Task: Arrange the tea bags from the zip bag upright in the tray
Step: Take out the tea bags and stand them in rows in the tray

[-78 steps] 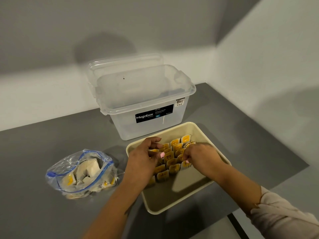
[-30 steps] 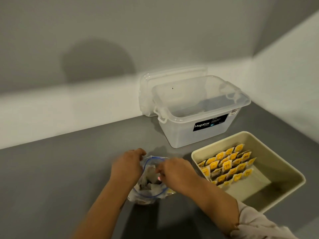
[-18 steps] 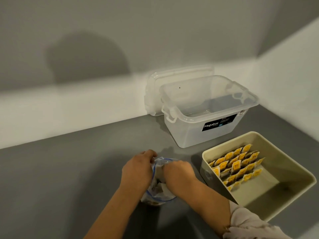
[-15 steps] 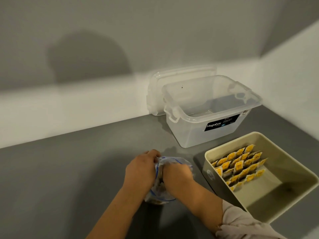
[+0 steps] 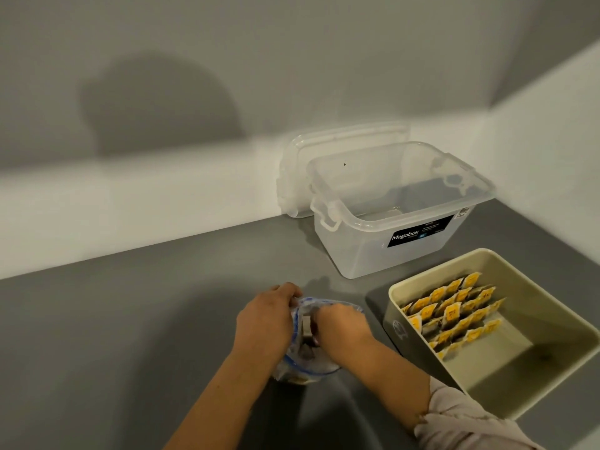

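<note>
A clear zip bag [image 5: 308, 362] with a blue seal lies on the grey counter between my hands. My left hand [image 5: 264, 323] grips the bag's left rim and holds its mouth apart. My right hand [image 5: 341, 328] reaches into the mouth, its fingertips hidden inside, so what they hold cannot be seen. To the right sits a cream tray [image 5: 548, 401]. Several tea bags [image 5: 451, 315] with yellow tags stand upright in rows in its far left part.
A clear plastic storage box [image 5: 402, 228] labelled Megabox stands open behind the tray, its lid [image 5: 298, 167] leaning on the wall. Walls close off the back and right. Grey counter [image 5: 130, 336] stretches to the left.
Both hands left the tray and moved left to the zip bag. The left hand took hold of its rim and the right hand went into its mouth. The view shifted left.
</note>
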A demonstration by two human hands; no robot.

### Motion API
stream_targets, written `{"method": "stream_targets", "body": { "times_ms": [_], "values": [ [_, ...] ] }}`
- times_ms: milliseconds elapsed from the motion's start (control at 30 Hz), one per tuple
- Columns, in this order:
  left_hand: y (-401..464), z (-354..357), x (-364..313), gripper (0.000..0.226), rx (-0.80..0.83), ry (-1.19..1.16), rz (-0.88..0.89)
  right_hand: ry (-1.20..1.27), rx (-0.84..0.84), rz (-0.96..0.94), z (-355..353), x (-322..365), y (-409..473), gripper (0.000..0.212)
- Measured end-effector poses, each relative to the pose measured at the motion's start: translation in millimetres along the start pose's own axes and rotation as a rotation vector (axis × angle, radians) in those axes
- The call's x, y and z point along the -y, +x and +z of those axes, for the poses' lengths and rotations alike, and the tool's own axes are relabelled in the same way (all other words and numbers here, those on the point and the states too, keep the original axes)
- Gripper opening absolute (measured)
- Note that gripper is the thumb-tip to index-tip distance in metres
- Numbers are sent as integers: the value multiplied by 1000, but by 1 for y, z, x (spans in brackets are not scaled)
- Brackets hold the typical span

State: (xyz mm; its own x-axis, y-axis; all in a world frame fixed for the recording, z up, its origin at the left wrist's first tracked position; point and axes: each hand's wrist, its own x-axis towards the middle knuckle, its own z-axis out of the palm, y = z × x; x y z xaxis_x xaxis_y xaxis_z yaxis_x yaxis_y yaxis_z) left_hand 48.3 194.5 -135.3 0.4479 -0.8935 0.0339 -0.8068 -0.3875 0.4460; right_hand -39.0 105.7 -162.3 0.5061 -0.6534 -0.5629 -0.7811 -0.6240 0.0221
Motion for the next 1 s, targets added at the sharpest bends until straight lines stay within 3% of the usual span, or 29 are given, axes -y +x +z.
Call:
{"method": "stream_targets", "body": {
  "times_ms": [67,200,333,500,667,867,1000],
  "values": [
    [1,0,1,25,-1,-2,2,53,-47,-1,-3,-5,-5,24],
    [3,0,2,24,-5,12,-3,224,-313,-160,-14,-20,-32,18],
    [3,0,5,25,12,-6,-3,406,-314,-261,-30,-34,-49,4],
    [7,-4,3,34,61,-135,67,452,-338,-373,-43,-46,-53,25],
    [7,-13,-7,30,112,-419,120,579,-424,-472,-55,-46,-61,28],
    [4,-15,-5,38,20,-471,82,586,-520,-334,-47,-43,-57,36],
    [3,-14,2,48,-53,-547,-11,494,-422,-204,-28,-36,-51,9]
  ]
}}
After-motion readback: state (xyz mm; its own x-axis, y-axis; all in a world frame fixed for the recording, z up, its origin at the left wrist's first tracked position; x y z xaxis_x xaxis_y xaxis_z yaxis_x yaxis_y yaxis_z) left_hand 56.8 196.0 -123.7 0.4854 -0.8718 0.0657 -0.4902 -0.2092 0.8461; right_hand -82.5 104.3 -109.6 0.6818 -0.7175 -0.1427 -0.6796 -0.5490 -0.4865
